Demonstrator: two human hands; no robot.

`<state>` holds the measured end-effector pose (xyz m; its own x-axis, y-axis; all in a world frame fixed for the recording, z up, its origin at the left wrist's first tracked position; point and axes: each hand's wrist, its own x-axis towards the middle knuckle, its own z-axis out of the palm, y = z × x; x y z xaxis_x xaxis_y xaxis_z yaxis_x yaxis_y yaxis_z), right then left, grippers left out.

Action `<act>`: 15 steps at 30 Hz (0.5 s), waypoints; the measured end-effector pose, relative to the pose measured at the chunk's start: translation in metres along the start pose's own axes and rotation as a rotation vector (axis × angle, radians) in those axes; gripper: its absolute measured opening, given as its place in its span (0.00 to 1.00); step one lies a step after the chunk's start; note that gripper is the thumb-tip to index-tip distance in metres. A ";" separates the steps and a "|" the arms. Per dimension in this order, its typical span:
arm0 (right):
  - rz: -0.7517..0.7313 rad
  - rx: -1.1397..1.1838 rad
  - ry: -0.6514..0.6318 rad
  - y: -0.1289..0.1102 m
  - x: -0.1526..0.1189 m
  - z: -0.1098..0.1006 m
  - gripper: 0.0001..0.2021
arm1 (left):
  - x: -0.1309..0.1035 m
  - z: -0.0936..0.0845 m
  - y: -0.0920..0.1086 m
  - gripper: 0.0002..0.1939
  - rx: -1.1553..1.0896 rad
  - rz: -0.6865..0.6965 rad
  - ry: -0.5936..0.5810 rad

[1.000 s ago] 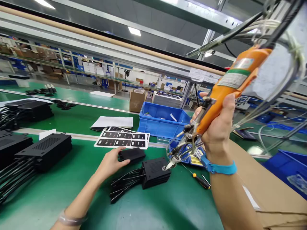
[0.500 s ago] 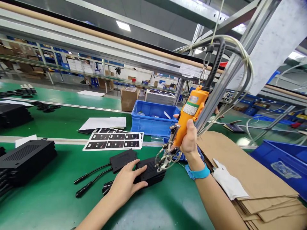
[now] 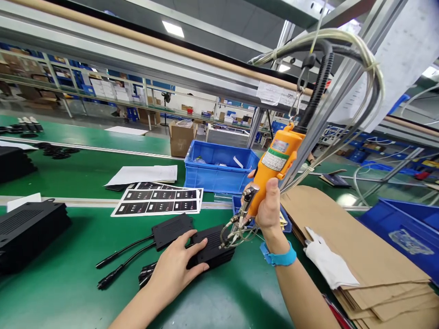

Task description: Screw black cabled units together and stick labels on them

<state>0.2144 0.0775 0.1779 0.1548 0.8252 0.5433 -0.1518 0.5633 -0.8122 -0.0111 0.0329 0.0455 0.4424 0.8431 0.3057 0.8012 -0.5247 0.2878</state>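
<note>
My right hand [image 3: 268,205] is wrapped round the orange body of a hanging electric screwdriver [image 3: 276,155]. Its metal tip, with thin clear tubes about it, comes down at the right end of a stack of black ribbed electronics cases [image 3: 216,244]. My left hand [image 3: 176,262] holds the left part of that stack, fingers over the top and thumb along the near side. Cables from the stack are partly hidden by this hand. Just behind lies another black case [image 3: 173,230] with two cables ending in connectors.
Printed label sheets [image 3: 157,201] and white paper [image 3: 142,175] lie behind the cases. A blue bin [image 3: 219,178] stands further back. Flat cardboard [image 3: 343,228] with a white glove [image 3: 329,260] is at right; larger black cases [image 3: 30,233] sit left. A metal post rises beside the screwdriver.
The view has shifted slightly. The screwdriver tip has moved a little left over the top of the stack. Both hands keep their holds.
</note>
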 end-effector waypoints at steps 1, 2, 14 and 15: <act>0.005 0.004 0.002 0.001 -0.002 0.000 0.24 | 0.000 0.000 0.000 0.25 0.002 0.001 0.006; 0.004 0.009 0.009 0.002 -0.004 -0.001 0.24 | 0.001 0.001 0.000 0.25 0.005 0.002 0.010; -0.200 0.078 0.037 -0.055 0.030 0.015 0.24 | -0.003 0.003 0.000 0.23 0.019 0.082 0.006; -0.233 0.085 0.036 -0.059 0.039 0.018 0.23 | -0.002 0.002 0.000 0.24 0.019 0.090 0.004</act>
<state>0.2122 0.0778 0.2505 0.2300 0.6715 0.7045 -0.1892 0.7409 -0.6444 -0.0115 0.0314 0.0427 0.5111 0.7924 0.3330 0.7660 -0.5957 0.2416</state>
